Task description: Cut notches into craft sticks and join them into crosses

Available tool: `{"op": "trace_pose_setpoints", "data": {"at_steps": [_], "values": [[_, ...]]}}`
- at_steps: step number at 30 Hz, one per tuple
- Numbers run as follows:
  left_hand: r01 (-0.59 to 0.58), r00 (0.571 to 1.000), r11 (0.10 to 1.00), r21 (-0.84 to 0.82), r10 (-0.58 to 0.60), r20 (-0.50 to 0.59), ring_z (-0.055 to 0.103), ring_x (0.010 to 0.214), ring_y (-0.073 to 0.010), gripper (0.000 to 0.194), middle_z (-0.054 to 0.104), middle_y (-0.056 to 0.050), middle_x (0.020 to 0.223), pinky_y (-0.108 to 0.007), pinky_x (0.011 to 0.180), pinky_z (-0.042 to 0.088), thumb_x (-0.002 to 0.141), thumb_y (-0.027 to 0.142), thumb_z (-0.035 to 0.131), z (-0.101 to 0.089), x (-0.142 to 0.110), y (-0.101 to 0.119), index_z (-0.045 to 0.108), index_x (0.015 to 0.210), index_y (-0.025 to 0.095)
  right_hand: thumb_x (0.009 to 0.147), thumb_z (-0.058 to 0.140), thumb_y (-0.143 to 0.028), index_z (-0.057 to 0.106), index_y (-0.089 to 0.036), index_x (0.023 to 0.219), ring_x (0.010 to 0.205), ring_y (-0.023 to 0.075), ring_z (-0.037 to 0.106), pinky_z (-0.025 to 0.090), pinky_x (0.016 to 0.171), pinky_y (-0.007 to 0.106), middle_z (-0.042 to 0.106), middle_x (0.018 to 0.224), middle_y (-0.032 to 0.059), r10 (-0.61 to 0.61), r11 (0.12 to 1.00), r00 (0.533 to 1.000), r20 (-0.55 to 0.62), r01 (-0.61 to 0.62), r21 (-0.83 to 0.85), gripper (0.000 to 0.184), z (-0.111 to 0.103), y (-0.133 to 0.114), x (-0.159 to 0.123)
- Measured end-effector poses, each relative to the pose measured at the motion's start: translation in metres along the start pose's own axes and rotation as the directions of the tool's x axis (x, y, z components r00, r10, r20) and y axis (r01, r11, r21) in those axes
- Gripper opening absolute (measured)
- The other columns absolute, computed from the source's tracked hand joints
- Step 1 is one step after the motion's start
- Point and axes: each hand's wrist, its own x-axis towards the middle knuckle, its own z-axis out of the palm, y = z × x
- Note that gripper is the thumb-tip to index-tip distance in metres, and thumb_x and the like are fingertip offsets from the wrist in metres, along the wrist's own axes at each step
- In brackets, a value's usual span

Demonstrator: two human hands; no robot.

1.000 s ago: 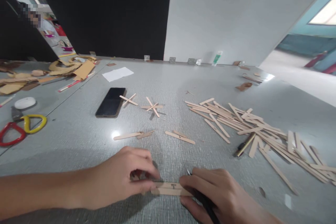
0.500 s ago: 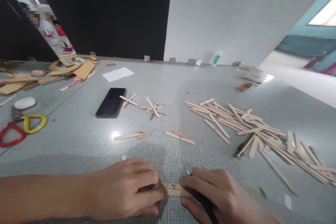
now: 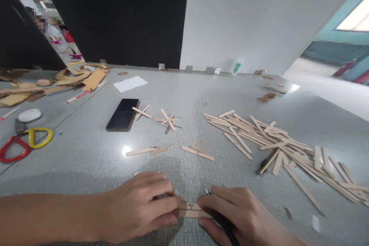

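Blur softens the left hand (image 3: pixel 144 203), and its fingertips hide the left end of two flat wooden strips (image 3: pixel 192 213), side by side toward the near edge of the tabletop (image 3: pixel 184 169), an edge cut off from my view. Those fingers bend in over the wood; whether they pinch or merely press, I can't tell. The right hand (image 3: pixel 242 209) is curled around a slim black tool (image 3: pixel 226 227), fingertips against the strips' right end; the hand covers much of the shaft, and I see a thin metallic tip (image 3: pixel 206 191) past the forefinger. A dark T-shaped mark (image 3: pixel 191 206) shows between the hands, too small for me to judge cut or drawn.

The tabletop is grey, finely streaked and glossy. Toward its right edge sprawl loose sticks (image 3: pixel 272 146), pale and round-ended. On its left side I have scissors (image 3: pixel 28 147) with red and yellow loops, blades indistinct, and a smooth black phone (image 3: pixel 123 114).
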Motion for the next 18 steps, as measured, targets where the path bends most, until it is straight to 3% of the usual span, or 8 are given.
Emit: {"op": "trace_pose_setpoints", "data": {"at_steps": [4, 9, 18], "values": [[0.121, 0.993, 0.986, -0.114, -0.122, -0.004, 0.061, 0.08, -0.0187, 0.022, 0.066, -0.004, 0.096, -0.032, 0.073, 0.053, 0.107, 0.036, 0.06, 0.0043, 0.0001, 0.0026, 0.069, 0.114, 0.017, 0.105, 0.059, -0.016, 0.068, -0.022, 0.112, 0.07, 0.0183, 0.064, 0.044, 0.063, 0.033, 0.069, 0.085, 0.0003, 0.002, 1.0, 1.0, -0.003, -0.002, -0.005, 0.013, -0.0004, 0.0008, 0.0], [0.215, 0.977, 0.945, -0.245, -0.208, 0.056, 0.06, 0.081, -0.0167, 0.013, 0.065, -0.002, 0.091, -0.029, 0.074, 0.05, 0.105, 0.029, 0.063, 0.0064, 0.0018, 0.0063, 0.07, 0.104, 0.018, 0.104, 0.058, -0.016, 0.068, -0.022, 0.109, 0.071, 0.0184, 0.064, 0.042, 0.063, 0.034, 0.068, 0.085, 0.0009, 0.007, 1.0, 1.0, 0.02, -0.007, -0.008, 0.013, -0.0004, 0.0014, -0.0003], [0.148, 0.989, 0.964, -0.22, -0.148, 0.014, 0.062, 0.083, -0.0152, 0.014, 0.067, -0.003, 0.095, -0.026, 0.075, 0.051, 0.106, 0.019, 0.06, 0.0043, 0.003, 0.0081, 0.073, 0.11, 0.017, 0.106, 0.057, -0.017, 0.069, -0.021, 0.109, 0.068, 0.0176, 0.061, 0.04, 0.062, 0.033, 0.067, 0.082, 0.0009, 0.007, 1.0, 1.0, 0.015, -0.007, -0.005, 0.013, 0.0017, 0.0019, -0.0006]]}}
